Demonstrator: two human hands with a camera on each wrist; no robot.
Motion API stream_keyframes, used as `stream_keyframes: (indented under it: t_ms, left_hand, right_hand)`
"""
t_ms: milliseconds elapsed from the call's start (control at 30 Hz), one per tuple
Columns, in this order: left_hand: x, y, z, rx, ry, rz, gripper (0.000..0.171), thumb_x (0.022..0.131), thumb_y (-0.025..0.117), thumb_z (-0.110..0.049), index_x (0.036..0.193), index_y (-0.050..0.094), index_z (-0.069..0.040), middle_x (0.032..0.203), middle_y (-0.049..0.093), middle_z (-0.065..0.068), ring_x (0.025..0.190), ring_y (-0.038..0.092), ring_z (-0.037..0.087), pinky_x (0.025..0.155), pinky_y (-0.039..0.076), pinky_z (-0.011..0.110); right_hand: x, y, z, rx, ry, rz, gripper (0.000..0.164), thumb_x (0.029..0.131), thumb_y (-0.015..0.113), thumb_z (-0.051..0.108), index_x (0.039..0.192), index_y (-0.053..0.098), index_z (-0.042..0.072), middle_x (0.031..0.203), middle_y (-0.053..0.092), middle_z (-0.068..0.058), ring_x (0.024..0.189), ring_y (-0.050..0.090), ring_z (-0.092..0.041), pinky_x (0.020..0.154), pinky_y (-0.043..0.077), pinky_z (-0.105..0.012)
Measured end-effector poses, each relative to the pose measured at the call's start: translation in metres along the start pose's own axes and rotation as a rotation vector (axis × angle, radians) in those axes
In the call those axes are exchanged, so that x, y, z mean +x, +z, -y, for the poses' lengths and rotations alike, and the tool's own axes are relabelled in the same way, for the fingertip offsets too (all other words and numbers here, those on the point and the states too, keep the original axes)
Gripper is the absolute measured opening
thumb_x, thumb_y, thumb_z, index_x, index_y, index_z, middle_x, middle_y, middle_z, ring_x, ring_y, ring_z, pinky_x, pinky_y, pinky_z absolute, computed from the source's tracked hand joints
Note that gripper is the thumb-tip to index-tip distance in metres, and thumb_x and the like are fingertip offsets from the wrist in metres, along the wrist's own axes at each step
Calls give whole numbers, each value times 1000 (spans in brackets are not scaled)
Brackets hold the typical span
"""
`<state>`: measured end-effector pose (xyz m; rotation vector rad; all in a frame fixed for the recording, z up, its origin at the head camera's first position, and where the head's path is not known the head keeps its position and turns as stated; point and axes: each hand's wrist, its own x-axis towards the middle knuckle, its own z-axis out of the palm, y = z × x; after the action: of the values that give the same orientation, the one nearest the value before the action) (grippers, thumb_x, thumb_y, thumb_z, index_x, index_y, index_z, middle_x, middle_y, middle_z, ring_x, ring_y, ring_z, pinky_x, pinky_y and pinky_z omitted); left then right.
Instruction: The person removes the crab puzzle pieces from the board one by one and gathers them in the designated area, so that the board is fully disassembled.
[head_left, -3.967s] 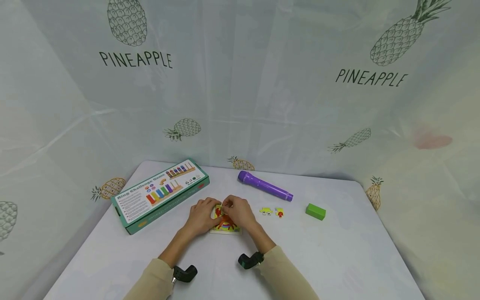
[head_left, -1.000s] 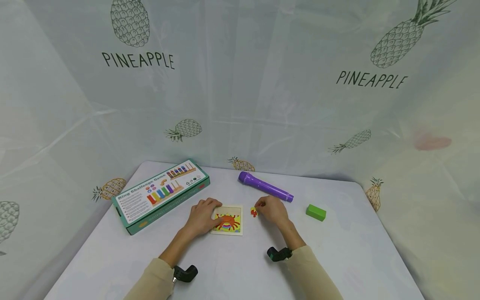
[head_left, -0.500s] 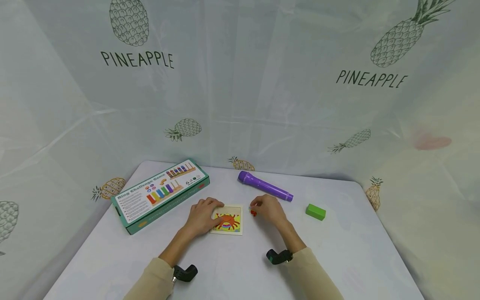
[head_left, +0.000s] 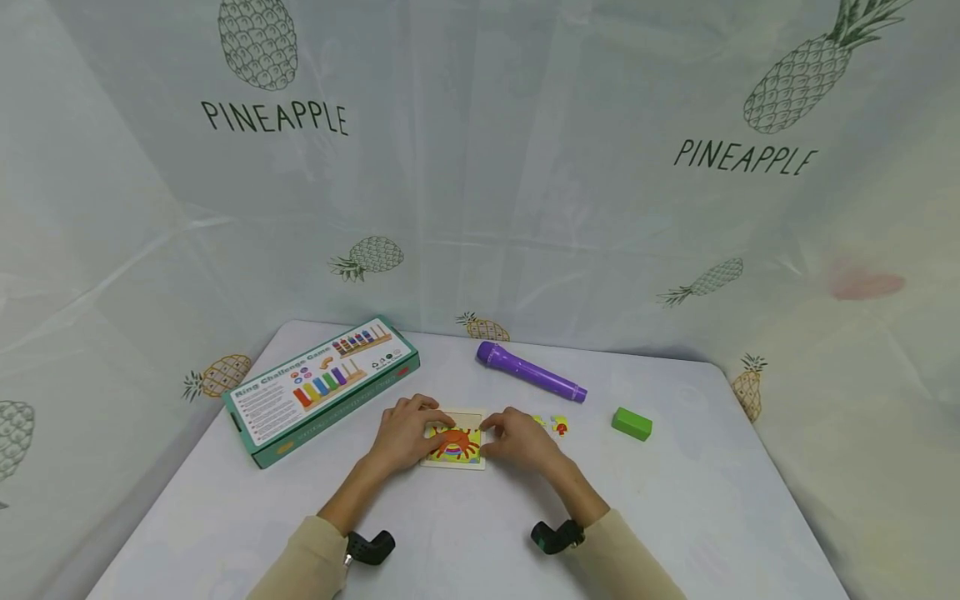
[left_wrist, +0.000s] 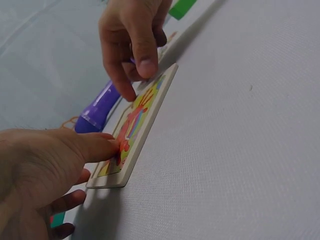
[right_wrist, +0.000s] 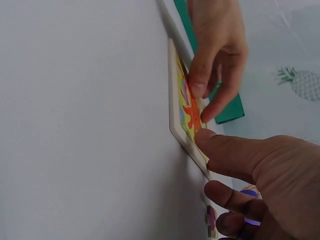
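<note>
A small wooden puzzle board [head_left: 458, 417] with a red crab picture lies on the white table. My left hand [head_left: 405, 433] holds its left side, thumb on the picture and fingers about the far left edge; in the left wrist view the left hand [left_wrist: 50, 170] shows the same thumb contact. At the board's right edge, my right hand [head_left: 525, 442] has its thumb and index finger apart, touching or just above the crab part. The right wrist view shows the right thumb [right_wrist: 215, 142] over the picture. Puzzle pieces [head_left: 559, 425] lie just past the right hand, which partly hides them.
A green Ring Challenge Game box [head_left: 322, 392] lies at the back left. Behind the board is a purple toy microphone [head_left: 531, 372]. A green block [head_left: 632, 423] stands to the right. A pineapple-print curtain [head_left: 480, 167] hangs behind the table.
The right hand took a red-and-yellow piece from the board's upper part and set it to the right. It has since moved left to the board's right edge; the left hand stayed put.
</note>
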<state>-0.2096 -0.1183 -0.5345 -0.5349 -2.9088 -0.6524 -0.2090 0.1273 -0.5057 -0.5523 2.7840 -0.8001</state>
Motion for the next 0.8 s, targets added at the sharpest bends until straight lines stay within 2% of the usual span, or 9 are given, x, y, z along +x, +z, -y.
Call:
stream_keyframes:
  t_ms: [267, 800]
  left_hand:
    - [0, 0, -1, -14, -3, 3, 18, 86, 79, -38, 104, 79, -39, 129, 60, -1, 117, 52, 29, 94, 39, 58]
    - [-1, 2, -5, -10, -27, -1, 13, 86, 78, -34, 99, 80, -35, 129, 58, 0, 118, 50, 33, 97, 38, 59]
  right_hand:
    - [-1, 6, 7, -47, -40, -11, 40, 83, 83, 29, 119, 72, 15, 93, 61, 0, 80, 54, -14, 71, 47, -32]
    - [0, 5, 14, -27, -17, 11, 39, 83, 83, 27, 117, 70, 12, 90, 59, 3, 79, 53, -14, 70, 46, -30]
